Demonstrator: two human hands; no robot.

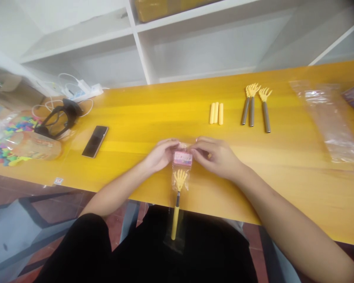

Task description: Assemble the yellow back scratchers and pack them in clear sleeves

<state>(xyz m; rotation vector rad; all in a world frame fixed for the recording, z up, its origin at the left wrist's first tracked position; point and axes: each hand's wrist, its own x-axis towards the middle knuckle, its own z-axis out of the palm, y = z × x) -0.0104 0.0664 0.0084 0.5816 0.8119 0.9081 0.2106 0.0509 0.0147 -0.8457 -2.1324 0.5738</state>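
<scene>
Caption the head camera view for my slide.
Left grip and right grip hold a bagged back scratcher at the table.

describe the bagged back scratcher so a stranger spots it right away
Find the yellow table, then a pink label between the left hand and right hand. Just below that, a back scratcher in a clear bag overhangs the near edge. Unlike the three grey-handled, bagless scratchers farther back, its handle is yellow.
</scene>
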